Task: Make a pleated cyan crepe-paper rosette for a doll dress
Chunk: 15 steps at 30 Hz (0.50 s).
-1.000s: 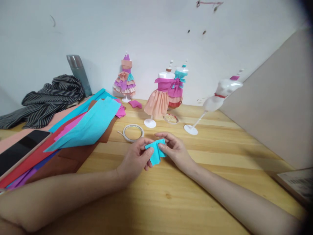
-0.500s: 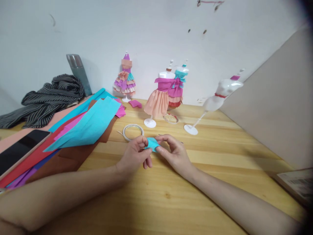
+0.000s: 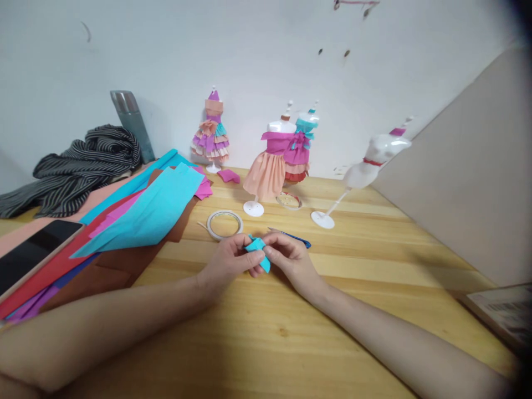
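Note:
A small folded piece of turquoise paper is pinched between both hands just above the wooden table. My left hand grips its left end with closed fingers. My right hand holds the right end, fingers curled round it. A roll of white tape lies just beyond my left hand. Blue-handled scissors lie behind my right hand, partly hidden.
Turquoise, pink, red and brown paper sheets spread at the left beside a phone. Three dressed mannequins and a bare white mannequin stand at the back. A striped cloth and a metal bottle sit far left. A grey board leans at the right.
The turquoise paper, wider and fanned a second ago, has been gathered into a smaller folded bundle between my fingers. Both hands stayed in nearly the same place.

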Each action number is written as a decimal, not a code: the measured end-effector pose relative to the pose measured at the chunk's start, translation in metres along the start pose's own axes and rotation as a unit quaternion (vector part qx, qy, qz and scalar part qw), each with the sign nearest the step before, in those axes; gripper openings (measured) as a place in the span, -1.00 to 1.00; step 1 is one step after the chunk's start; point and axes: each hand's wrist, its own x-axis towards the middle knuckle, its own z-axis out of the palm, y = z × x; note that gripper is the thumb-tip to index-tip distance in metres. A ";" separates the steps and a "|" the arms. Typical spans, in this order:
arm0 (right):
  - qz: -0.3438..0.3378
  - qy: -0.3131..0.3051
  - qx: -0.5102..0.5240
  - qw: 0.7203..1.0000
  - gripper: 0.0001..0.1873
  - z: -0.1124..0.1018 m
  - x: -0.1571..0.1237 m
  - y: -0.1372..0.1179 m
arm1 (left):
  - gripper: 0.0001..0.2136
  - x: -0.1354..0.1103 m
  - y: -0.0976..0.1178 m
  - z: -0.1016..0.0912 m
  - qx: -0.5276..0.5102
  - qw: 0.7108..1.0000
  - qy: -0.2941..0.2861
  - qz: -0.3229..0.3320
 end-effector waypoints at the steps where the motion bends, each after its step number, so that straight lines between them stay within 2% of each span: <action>1: 0.007 -0.001 0.007 1.000 -0.71 0.000 0.000 0.001 | -0.66 0.001 0.000 0.000 0.003 1.000 -0.003 -0.003; 4: 0.033 0.011 0.037 0.999 -0.69 0.000 0.000 0.004 | -0.59 0.002 -0.003 -0.002 0.018 1.000 -0.008 -0.014; 9: 0.055 0.068 0.084 0.993 -0.67 -0.003 0.001 0.006 | -0.55 0.001 -0.007 -0.005 0.055 0.998 0.004 -0.035; 13: 0.061 0.027 0.128 0.990 -0.61 -0.003 -0.002 0.001 | -0.57 0.000 -0.007 -0.004 0.056 0.998 0.002 -0.024; 15: 0.061 0.010 0.109 0.992 -0.53 -0.002 -0.002 -0.003 | -0.58 0.001 -0.006 -0.004 0.051 0.999 0.002 -0.013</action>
